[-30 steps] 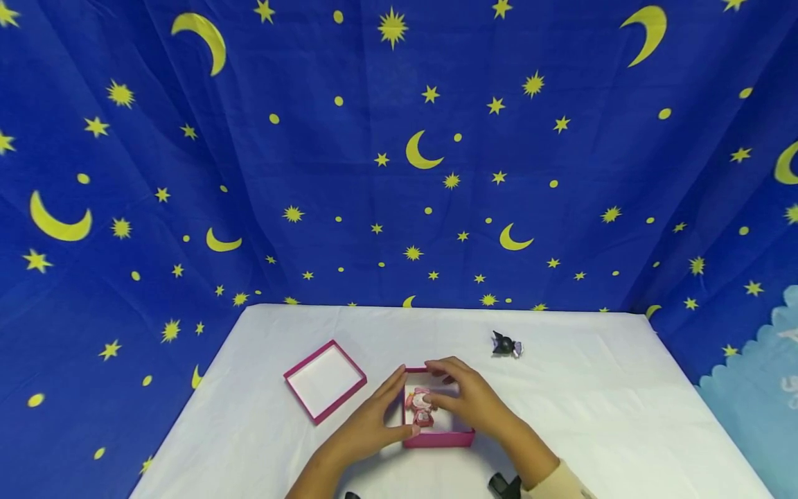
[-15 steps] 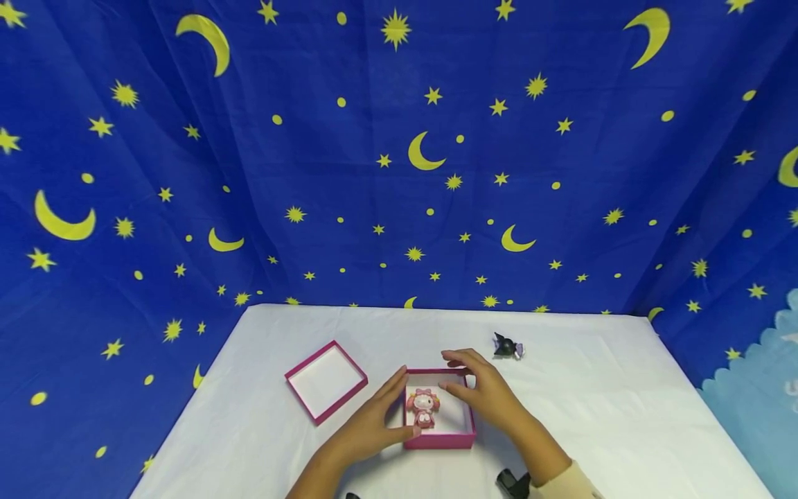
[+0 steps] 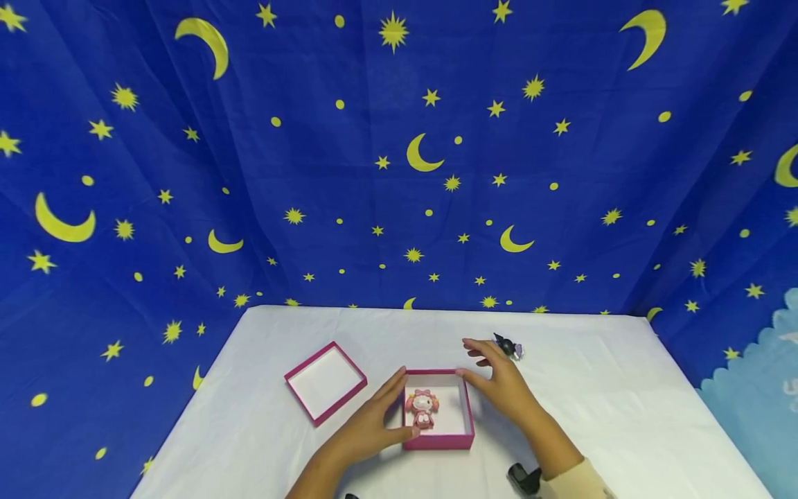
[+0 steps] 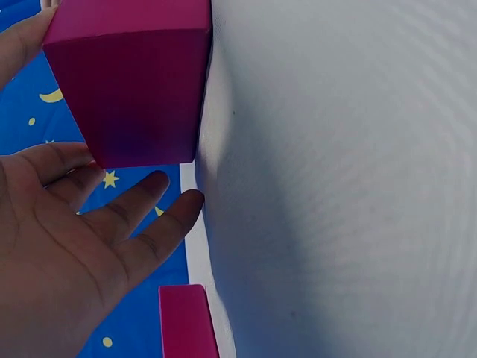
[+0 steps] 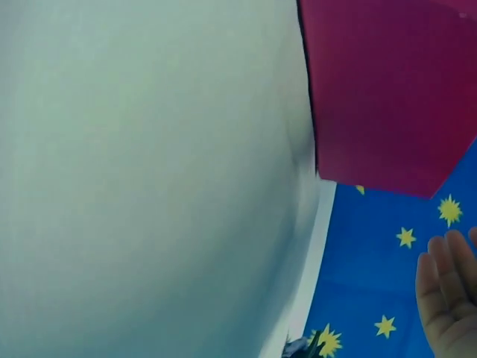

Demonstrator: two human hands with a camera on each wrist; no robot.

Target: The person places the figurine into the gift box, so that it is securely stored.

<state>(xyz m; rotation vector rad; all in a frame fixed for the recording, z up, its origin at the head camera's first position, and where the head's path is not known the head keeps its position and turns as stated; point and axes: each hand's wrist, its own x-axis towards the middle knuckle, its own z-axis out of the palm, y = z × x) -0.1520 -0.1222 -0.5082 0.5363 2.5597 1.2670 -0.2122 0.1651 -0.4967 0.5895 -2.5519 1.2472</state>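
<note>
In the head view a magenta open box [image 3: 439,441] with a white inside stands near the table's front. A small pink figurine with a bow [image 3: 423,409] lies face up along the box's left side. My left hand [image 3: 370,424] spans that side, holding the box between the thumb at the front corner and a finger at the back corner. The left wrist view shows the thumb and fingers against the box wall [image 4: 134,93]. My right hand [image 3: 506,389] holds nothing; its thumb is by the box's back right corner, its fingers just left of a black figurine [image 3: 515,350].
The matching shallow lid [image 3: 326,383] lies inside up on the white cloth to the left. Behind the table [image 3: 598,388] hangs a blue curtain [image 3: 349,173] with stars and moons. A black device [image 3: 525,479] is at my right wrist.
My right hand has drawn out of the box toward the right and back, leaving the pink figurine in full view. The left hand stays at the box.
</note>
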